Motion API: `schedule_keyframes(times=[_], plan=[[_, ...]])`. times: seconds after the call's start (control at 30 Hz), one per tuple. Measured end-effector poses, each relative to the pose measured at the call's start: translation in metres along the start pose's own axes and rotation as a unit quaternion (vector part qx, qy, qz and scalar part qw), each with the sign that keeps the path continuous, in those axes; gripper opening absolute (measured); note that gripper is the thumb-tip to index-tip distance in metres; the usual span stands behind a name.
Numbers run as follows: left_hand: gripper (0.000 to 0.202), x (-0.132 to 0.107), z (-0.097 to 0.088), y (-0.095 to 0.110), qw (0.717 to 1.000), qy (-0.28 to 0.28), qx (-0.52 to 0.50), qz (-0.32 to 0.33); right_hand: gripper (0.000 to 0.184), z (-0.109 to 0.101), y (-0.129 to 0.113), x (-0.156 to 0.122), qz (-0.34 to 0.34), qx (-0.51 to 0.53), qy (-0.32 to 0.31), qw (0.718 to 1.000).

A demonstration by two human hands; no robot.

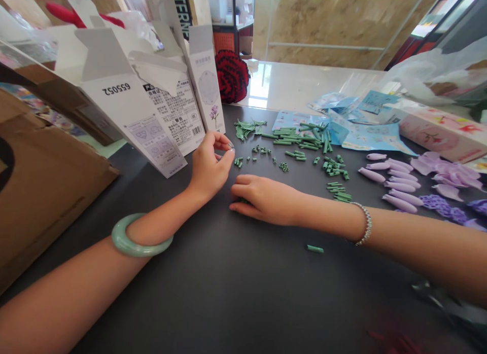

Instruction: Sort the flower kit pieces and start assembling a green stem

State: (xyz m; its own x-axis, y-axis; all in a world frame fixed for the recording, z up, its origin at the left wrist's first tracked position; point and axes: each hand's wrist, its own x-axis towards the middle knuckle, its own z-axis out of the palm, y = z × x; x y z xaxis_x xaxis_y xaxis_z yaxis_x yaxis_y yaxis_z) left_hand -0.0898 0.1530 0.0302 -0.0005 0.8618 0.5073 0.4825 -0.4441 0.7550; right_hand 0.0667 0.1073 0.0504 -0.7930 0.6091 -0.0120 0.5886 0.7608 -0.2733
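Observation:
My left hand (pixel 209 164) is just above the dark table, its thumb and fingertips drawn together in a pinch; anything between them is too small to make out. Beside it, my right hand (pixel 266 199) rests low over the tabletop with fingers curled under, and a hint of green shows beneath them. Closest to both hands are small green tube pieces (pixel 238 163) and a cluster of green rings (pixel 284 167). Longer green stem tubes (pixel 287 141) and green leaves (pixel 249 128) lie farther back. One single green tube (pixel 315 249) lies below my right forearm.
On the right are lilac bud-shaped pieces (pixel 403 182), lilac petals (pixel 445 170) and a pink floral box (pixel 445 133). Blue printed packets (pixel 357 128) lie behind. Open white boxes (pixel 133 110), a cardboard box (pixel 49 181) and a dark red flower (pixel 232 77) stand left and back.

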Motion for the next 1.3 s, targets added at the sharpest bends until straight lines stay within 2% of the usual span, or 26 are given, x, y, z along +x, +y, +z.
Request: schedule_keyframes(times=[0.2, 0.27, 0.43, 0.63, 0.77, 0.87, 0.97, 1.03, 1.1, 1.2, 1.27, 1.3], plan=[[0.015, 0.000, 0.002, -0.003, 1.000, 0.005, -0.012, 0.012, 0.043, 0.013, 0.015, -0.008, -0.161, 0.019, 0.078, 0.984], [0.014, 0.000, 0.002, -0.004, 1.000, 0.008, -0.012, 0.015, 0.047, 0.018, 0.017, -0.008, -0.195, 0.011, 0.089, 0.977], [0.015, 0.000, 0.001, -0.004, 1.000, 0.007, -0.015, 0.022, 0.031, 0.025, 0.018, 0.002, -0.179, -0.006, 0.083, 0.980], [0.015, 0.000, 0.002, -0.005, 1.000, 0.009, -0.011, 0.025, 0.021, 0.026, 0.025, 0.021, -0.164, -0.018, 0.089, 0.982], [0.014, 0.000, 0.002, -0.007, 0.999, 0.016, -0.028, 0.035, 0.020, 0.026, 0.028, 0.028, -0.174, -0.018, 0.087, 0.981], [0.016, -0.001, 0.003, -0.009, 0.997, 0.023, -0.047, 0.049, 0.029, 0.024, 0.030, 0.026, -0.184, -0.016, 0.086, 0.979], [0.017, -0.001, 0.004, -0.012, 0.996, 0.031, -0.063, 0.048, 0.040, 0.016, 0.032, 0.014, -0.178, -0.030, 0.133, 0.974], [0.016, 0.000, 0.004, -0.013, 0.996, 0.033, -0.070, 0.046, 0.037, 0.005, 0.032, -0.001, -0.160, -0.044, 0.180, 0.970], [0.015, 0.000, 0.005, -0.014, 0.996, 0.031, -0.072, 0.043, 0.032, -0.006, 0.029, -0.022, -0.141, -0.048, 0.188, 0.971], [0.015, 0.001, 0.006, -0.014, 0.996, 0.027, -0.073, 0.036, 0.034, -0.018, 0.017, -0.060, -0.105, -0.059, 0.117, 0.986], [0.015, 0.001, 0.006, -0.015, 0.996, 0.026, -0.076, 0.031, 0.040, -0.020, 0.006, -0.085, -0.079, -0.102, 0.054, 0.990], [0.015, 0.001, 0.007, -0.016, 0.996, 0.026, -0.079, 0.030, 0.045, -0.018, 0.001, -0.096, -0.059, -0.129, 0.046, 0.989]])
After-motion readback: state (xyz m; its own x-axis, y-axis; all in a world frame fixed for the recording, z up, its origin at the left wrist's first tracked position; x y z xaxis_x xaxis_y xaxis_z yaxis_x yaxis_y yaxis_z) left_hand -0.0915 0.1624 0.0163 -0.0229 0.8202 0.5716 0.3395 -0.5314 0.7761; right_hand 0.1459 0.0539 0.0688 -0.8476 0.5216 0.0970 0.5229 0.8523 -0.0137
